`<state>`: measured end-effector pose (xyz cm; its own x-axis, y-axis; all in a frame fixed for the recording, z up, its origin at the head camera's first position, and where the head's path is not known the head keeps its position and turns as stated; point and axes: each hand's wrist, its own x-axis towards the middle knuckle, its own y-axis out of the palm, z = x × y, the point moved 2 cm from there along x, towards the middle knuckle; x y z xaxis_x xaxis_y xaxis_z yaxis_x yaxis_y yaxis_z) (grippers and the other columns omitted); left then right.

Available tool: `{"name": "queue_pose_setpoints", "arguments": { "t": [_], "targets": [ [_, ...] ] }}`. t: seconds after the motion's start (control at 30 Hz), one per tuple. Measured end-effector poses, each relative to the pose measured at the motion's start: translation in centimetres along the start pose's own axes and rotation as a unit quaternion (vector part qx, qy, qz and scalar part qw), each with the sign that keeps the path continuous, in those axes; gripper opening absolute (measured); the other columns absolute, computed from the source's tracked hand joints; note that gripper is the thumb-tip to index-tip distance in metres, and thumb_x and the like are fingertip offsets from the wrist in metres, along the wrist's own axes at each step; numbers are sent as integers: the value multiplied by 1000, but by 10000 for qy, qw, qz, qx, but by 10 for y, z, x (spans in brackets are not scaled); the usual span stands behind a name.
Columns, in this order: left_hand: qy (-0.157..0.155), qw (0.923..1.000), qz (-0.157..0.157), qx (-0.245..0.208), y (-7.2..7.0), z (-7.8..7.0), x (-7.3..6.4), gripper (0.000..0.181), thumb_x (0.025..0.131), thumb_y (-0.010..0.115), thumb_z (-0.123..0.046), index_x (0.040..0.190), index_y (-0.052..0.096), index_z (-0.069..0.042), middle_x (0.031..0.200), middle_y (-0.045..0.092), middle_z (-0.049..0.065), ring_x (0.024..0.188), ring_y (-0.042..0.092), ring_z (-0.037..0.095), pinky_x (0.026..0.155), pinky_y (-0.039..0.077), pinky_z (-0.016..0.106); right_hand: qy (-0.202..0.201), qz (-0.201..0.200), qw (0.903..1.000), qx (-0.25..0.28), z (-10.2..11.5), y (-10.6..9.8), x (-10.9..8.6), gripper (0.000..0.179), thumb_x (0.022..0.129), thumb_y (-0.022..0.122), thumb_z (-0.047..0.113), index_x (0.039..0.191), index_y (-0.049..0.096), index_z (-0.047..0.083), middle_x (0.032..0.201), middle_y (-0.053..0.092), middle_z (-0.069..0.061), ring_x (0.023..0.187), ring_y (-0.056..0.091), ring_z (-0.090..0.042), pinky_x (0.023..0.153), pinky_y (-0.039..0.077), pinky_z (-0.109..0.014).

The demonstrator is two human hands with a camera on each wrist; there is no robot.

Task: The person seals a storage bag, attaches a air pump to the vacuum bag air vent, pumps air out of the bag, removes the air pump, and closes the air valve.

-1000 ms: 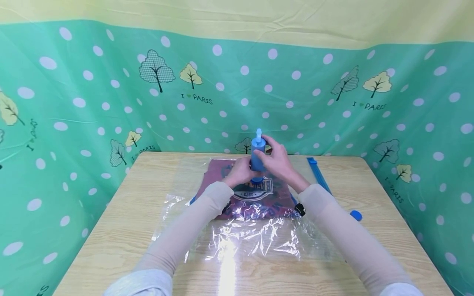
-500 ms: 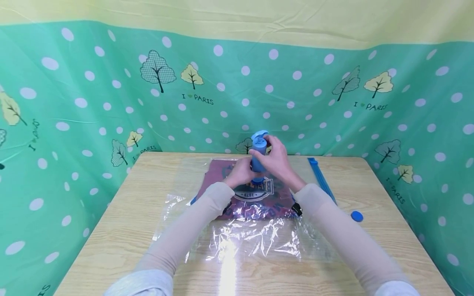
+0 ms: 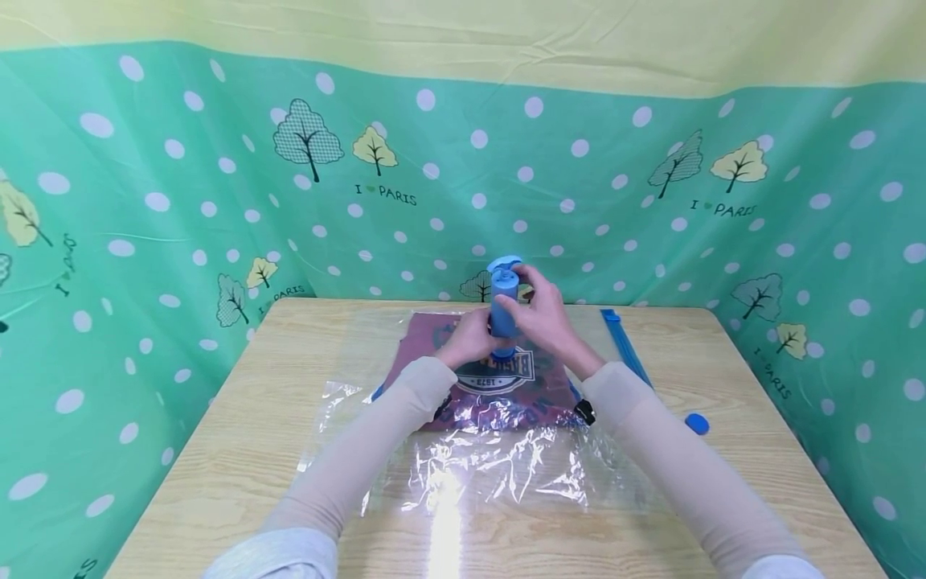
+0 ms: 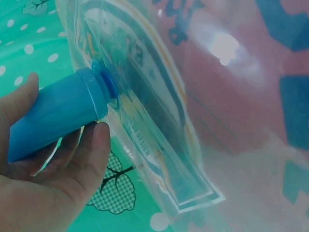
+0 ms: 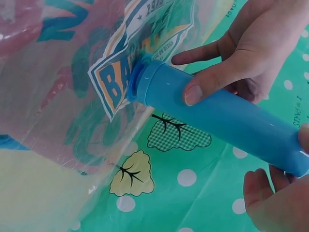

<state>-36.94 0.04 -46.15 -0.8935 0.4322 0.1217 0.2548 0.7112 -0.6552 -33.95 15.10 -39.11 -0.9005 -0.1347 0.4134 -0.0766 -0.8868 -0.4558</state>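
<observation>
You had two hands in view, one left hand (image 3: 469, 334) and one right hand (image 3: 544, 315), and two pale sleeves (image 3: 391, 426). You had one blue pump (image 3: 503, 310) with one handle (image 3: 504, 263), one clear plastic bag (image 3: 535, 454), one maroon cloth (image 3: 418, 346), one round blue disc (image 3: 697, 424) and one wooden table (image 3: 217, 450). Of long blue strips (image 3: 626, 347) you had at least one; the exact number was unclear.

The cylinder (image 5: 217, 113) looks smooth plastic, the bag (image 3: 499, 474) glossy clear film.

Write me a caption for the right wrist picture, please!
Left grip and right grip hold a blue tube against a clear plastic bag with reddish cloth inside.
</observation>
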Motion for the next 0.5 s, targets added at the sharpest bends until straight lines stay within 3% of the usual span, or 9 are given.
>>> {"name": "queue_pose_setpoints", "arguments": {
  "t": [0.23,0.37,0.5],
  "targets": [
    [119,9998,35,166,2,1,0,52,94,80,-15,139,61,2,127,71,18,114,70,32,99,56,42,309,-393,9980,-375,1,3,0,54,92,85,29,130,56,4,114,62,-13,106,60,-32,84,51,-41],
    [205,9996,36,200,2,-1,-1,56,94,81,-15,143,58,1,129,70,19,117,69,33,101,54,43,443,-221,9980,-397,1,2,1,57,95,81,31,138,54,3,125,62,-15,112,61,-32,90,53,-44],
    [191,9997,52,164,2,-1,-1,53,94,81,-14,141,60,2,127,71,19,114,70,33,99,56,43,390,138,9991,-109,3,0,1,58,101,73,23,149,50,0,144,59,-21,123,60,-37,100,53,-49]
  ]
}}
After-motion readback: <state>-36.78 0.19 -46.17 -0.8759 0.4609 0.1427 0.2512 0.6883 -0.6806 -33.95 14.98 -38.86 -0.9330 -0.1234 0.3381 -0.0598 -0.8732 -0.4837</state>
